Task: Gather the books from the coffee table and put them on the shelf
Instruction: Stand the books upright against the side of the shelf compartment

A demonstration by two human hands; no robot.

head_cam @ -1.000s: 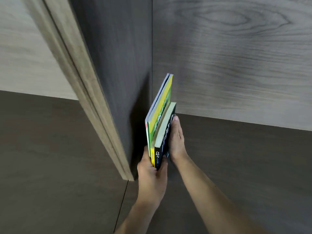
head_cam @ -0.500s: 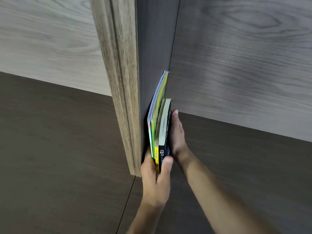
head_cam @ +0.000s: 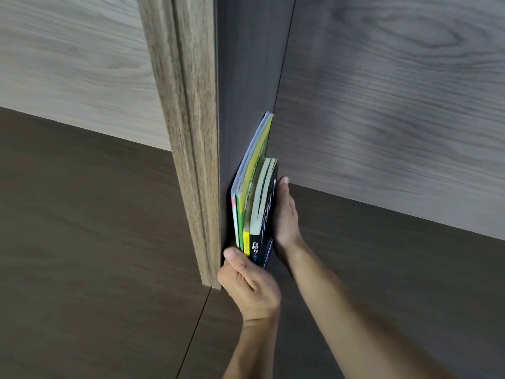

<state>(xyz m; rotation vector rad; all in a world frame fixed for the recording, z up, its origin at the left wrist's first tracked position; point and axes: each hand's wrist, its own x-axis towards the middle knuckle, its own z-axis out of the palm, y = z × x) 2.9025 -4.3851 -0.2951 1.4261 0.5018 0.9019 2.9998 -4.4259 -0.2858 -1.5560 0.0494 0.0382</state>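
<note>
Several thin, bendy paperback books (head_cam: 255,203) standing on dark wooden shelf (head_cam: 382,269), squeezed between left hand (head_cam: 250,285) at spines and flat right hand (head_cam: 285,214); light, floppy, best pressed from both sides

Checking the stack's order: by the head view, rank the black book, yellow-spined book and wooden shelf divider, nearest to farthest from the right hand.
1. Black book, against the right hand.
2. Yellow-spined book, left of it.
3. Wooden shelf divider, farthest left.
</note>
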